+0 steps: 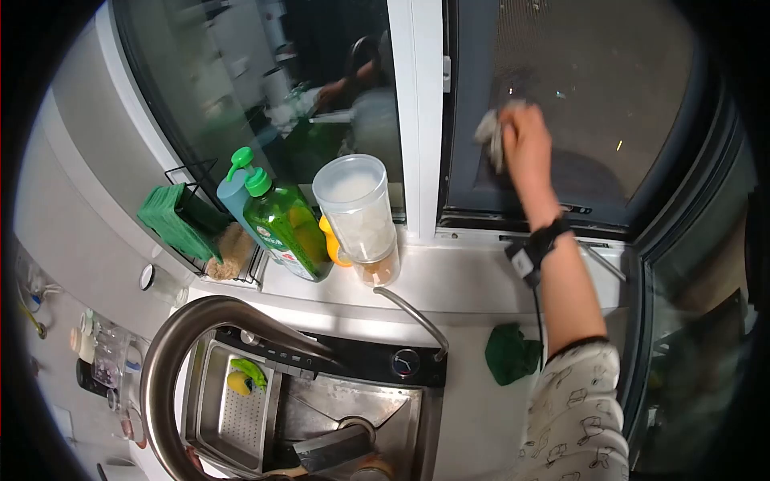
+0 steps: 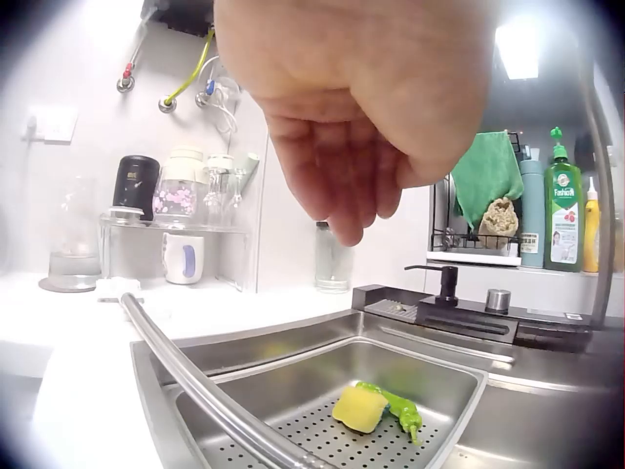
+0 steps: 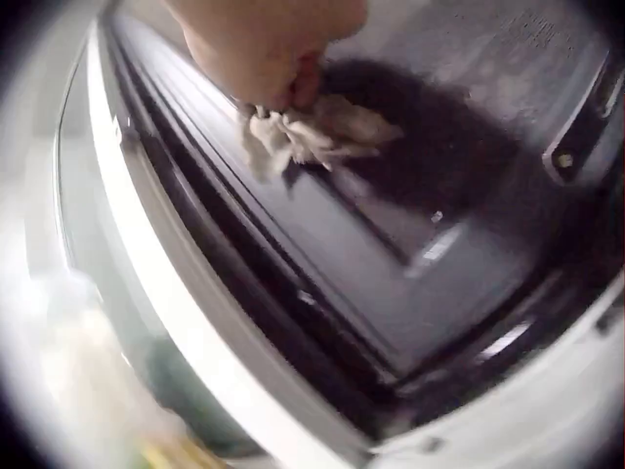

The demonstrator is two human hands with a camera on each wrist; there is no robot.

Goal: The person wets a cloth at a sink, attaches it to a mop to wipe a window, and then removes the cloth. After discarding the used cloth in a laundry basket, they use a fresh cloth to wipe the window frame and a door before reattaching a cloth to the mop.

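Observation:
In the head view the right hand (image 1: 525,148) grips a crumpled greyish-white cloth (image 1: 491,138) against the lower left of a dark-framed window screen (image 1: 593,96). The right wrist view shows the same hand (image 3: 278,49) with its fingers curled round the cloth (image 3: 312,135), which lies over the inner edge of the dark frame (image 3: 332,264). The left hand (image 2: 352,107) hangs above the sink (image 2: 469,376) in the left wrist view, its fingers loosely bent and holding nothing; the head view does not plainly show it.
On the sill stand a green soap bottle (image 1: 289,228), a clear container (image 1: 357,208) and a rack with a green cloth (image 1: 176,220). A curved faucet (image 1: 160,361) arches over the sink. A dark green cloth (image 1: 512,354) lies on the counter.

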